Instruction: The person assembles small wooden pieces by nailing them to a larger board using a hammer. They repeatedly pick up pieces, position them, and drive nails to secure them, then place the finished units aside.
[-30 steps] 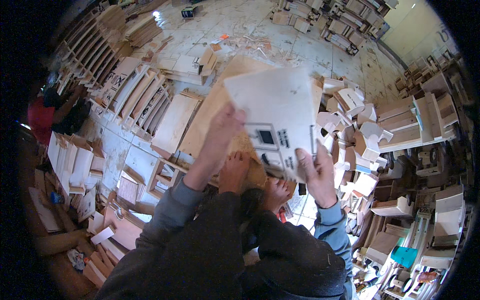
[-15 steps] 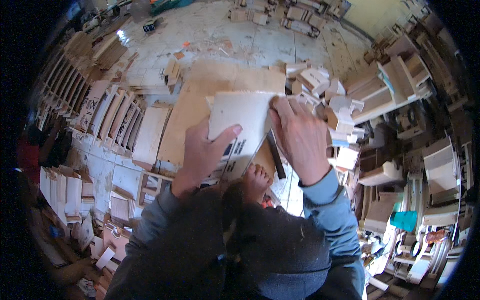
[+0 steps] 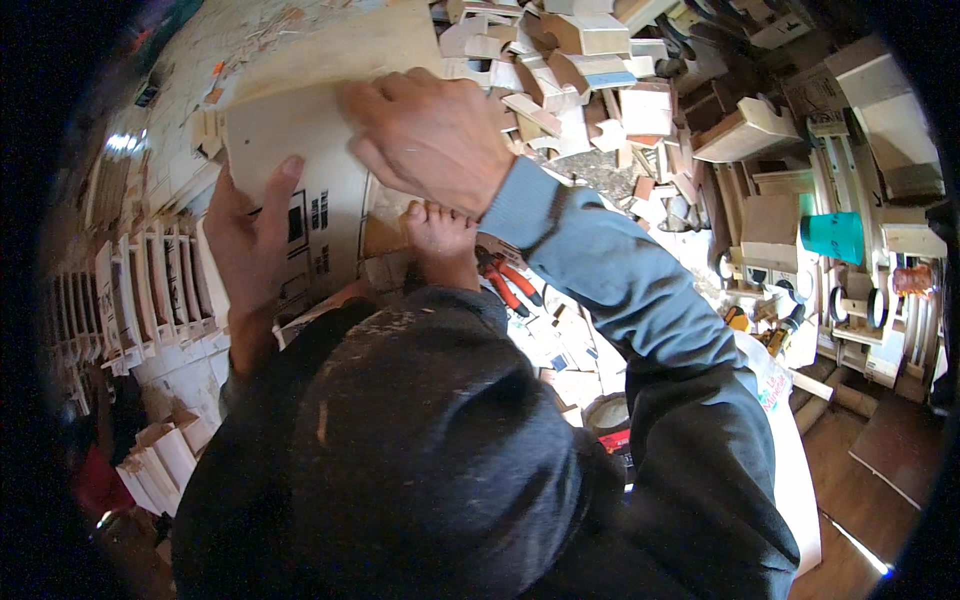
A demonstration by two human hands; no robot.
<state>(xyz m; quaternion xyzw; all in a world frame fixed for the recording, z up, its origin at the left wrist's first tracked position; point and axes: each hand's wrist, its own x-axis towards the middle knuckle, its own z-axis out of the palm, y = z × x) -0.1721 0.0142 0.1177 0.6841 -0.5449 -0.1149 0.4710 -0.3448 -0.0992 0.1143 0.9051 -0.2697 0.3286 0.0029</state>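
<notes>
A pale wooden panel with dark printed marks [image 3: 290, 125] stands tilted in front of me, left of centre. My left hand [image 3: 250, 245] grips its near left part, the thumb lying on the printed face and the other fingers mostly hidden. At the panel's right edge is my right hand [image 3: 430, 135], back upward and fingers curled down. Its fingertips are somewhat blurred, and whether a small thing lies under them is hidden. Just below that hand, a bare foot [image 3: 442, 235] rests close to the panel.
Red-handled pliers [image 3: 512, 282] lie beside the foot. A large flat board [image 3: 350, 45] is beyond the panel. Cut wooden blocks [image 3: 590, 75] are heaped at the far right. Slatted wooden pieces [image 3: 160, 285] stand at left. A teal cup [image 3: 832, 237] is among wooden parts at right.
The view has swung rightward, so the panel and both hands appear farther left. The pliers now show. My right hand remains at the panel's right edge, and my left hand keeps its hold.
</notes>
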